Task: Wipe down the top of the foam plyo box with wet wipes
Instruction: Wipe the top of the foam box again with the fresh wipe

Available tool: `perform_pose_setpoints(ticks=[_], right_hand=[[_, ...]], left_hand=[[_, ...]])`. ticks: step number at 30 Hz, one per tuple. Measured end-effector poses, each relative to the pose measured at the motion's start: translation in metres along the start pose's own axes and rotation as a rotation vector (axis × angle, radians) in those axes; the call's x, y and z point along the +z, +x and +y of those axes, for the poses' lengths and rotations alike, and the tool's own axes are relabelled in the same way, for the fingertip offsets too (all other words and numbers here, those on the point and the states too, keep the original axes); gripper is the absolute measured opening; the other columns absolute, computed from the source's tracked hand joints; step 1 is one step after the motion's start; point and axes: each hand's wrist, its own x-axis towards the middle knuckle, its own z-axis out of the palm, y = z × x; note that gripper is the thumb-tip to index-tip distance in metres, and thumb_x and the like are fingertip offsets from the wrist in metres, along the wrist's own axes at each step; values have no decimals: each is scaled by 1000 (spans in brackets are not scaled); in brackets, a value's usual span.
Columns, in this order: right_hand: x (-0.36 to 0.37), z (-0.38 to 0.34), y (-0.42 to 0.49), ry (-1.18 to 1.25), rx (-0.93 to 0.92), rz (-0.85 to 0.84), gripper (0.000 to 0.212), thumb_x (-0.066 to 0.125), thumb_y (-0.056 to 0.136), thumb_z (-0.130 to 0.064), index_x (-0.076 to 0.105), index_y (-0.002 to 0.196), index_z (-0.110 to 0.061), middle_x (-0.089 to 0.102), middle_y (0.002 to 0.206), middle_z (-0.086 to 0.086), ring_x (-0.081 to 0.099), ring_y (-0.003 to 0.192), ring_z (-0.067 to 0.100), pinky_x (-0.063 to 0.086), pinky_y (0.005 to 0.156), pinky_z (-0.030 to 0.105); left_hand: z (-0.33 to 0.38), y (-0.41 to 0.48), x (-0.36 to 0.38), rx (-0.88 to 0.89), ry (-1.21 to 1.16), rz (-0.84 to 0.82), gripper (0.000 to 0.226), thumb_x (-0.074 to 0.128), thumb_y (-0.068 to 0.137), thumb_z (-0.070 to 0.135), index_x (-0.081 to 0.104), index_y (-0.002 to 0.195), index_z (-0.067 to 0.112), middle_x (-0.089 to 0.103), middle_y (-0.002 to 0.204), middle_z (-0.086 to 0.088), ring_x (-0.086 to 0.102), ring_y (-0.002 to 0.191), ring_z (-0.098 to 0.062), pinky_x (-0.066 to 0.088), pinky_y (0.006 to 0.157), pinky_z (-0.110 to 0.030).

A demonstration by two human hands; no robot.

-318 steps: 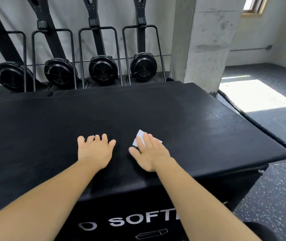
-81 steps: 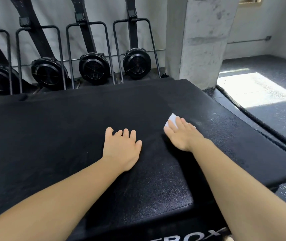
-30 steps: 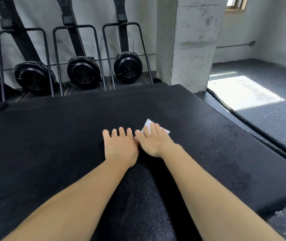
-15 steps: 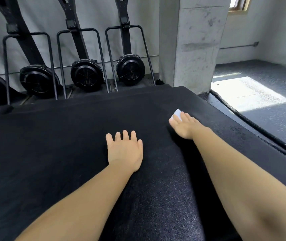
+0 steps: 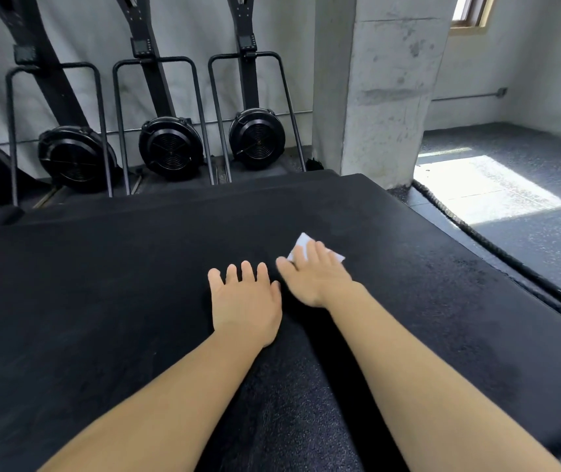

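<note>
White wipe [image 5: 303,241] under right hand [image 5: 316,282], fingers straight; left hand [image 5: 245,303] flat; pillar [image 5: 384,90], fans [image 5: 257,137] beyond.

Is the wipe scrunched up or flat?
Flat: the wipe lies on the box under the straight fingers of the right hand, corners sticking out.

No text, brand or number can be read. The black top of the foam plyo box [image 5: 102,301] shows only plain textured surface. The small dark consoles [image 5: 246,40] on the fan machines [image 5: 257,137] by the wall are too small to make out.
</note>
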Motion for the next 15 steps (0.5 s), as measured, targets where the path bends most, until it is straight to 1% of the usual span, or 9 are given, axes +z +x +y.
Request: perform_pose_setpoints(ticks=[1,3,4,6,7,9,11,13,15], right_hand=[[3,-9,-2,40,-32,-26,66,17,100,-52,22,155,-17,21,155,10,12,143,23,10,120,38],[5,-21,-4,111,-78,-91,67,15,100,-55,17,157,-20,9,163,7,0,150,20,4,122,38],[5,-24,-3,120,-104,-107,66,15,100,-55,21,155,-20,9,163,6,0,150,20,4,122,39],[4,-22,0,96,-149,-107,60,15,100,-52,30,149,-20,18,158,6,9,148,22,9,121,42],[1,-18,2,90,-156,-99,57,15,102,-49,31,149,-20,20,158,8,12,147,24,11,121,43],[-6,-6,8,82,-118,-76,50,18,104,-41,32,147,-20,24,154,12,18,145,32,15,119,46],[-15,10,18,62,-37,-51,43,18,103,-37,37,138,-21,31,142,12,26,135,34,22,115,47],[-27,27,29,30,20,-31,45,17,102,-40,39,137,-21,33,141,9,29,133,33,22,114,47],[-37,45,41,28,51,6,48,18,102,-42,41,139,-22,34,145,8,29,136,33,20,115,47]], left_hand=[[0,0,0,2,-6,-15,50,16,96,32,30,142,21,44,129,0,38,124,-27,16,107,-51],[-1,0,-1,1,-22,-59,54,25,92,30,28,146,25,41,138,0,34,131,-26,13,110,-51],[-1,0,-1,-2,-25,-71,56,27,92,30,27,147,26,40,141,1,32,133,-26,11,111,-51],[-1,0,-1,-5,-22,-62,54,24,94,30,28,148,25,39,142,1,32,134,-26,11,111,-51],[-1,0,-1,-9,-21,-50,53,20,96,32,27,148,23,40,141,0,33,133,-26,12,110,-52],[-1,0,0,-14,-16,-21,54,9,99,37,24,149,20,41,141,-1,35,132,-27,13,109,-52],[-1,0,2,-11,-7,2,56,6,100,39,22,149,19,40,140,-1,36,130,-27,14,107,-51],[-1,1,5,-9,-4,5,56,5,100,40,20,150,19,37,144,-1,34,132,-27,12,107,-51],[-1,3,6,-10,3,-1,57,4,100,40,17,151,19,32,150,-1,31,136,-28,10,108,-51]])
